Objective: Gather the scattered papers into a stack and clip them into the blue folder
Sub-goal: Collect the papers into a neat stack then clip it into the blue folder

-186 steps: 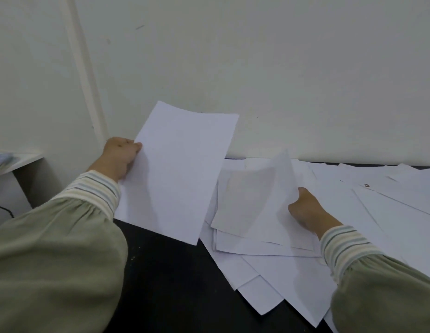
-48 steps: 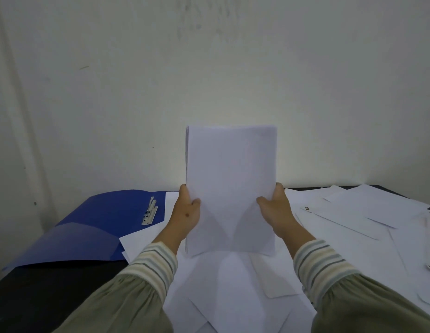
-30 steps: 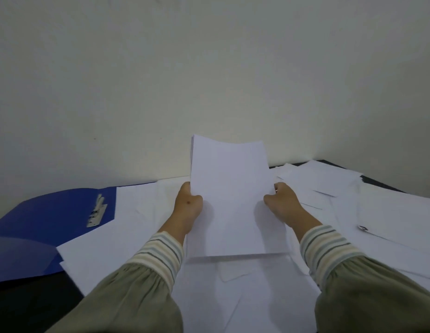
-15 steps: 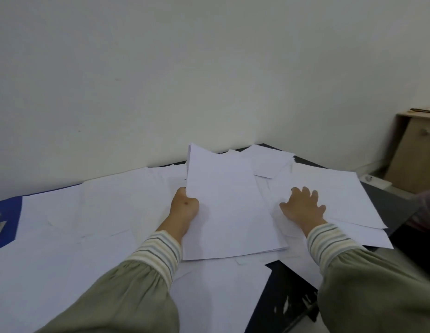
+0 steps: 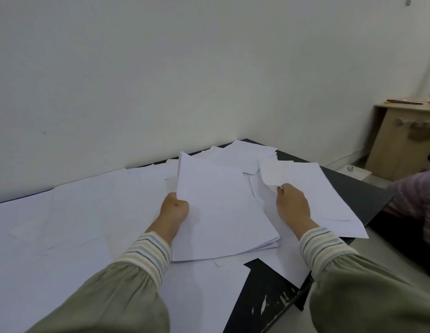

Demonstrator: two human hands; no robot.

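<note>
Papers: stack (image 5: 221, 212) held by left hand (image 5: 174, 207), grip curled on its left edge, long axis toward wall. R hand (image 5: 292, 205) pinches a loose sheet (image 5: 305, 186) at its curled corner, just right of stack, near surface's (image 5: 353, 188) right edge.

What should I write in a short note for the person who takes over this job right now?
Left hand grips the gathered stack by its left edge, low over the black table.
Right hand pinches the curled corner of a loose sheet at the table's right end.
Done: part of the papers are in the stack.
Left: many loose sheets lie spread across the table; add them and square the stack. The blue folder is out of view, so find it and clip the stack in.
</note>
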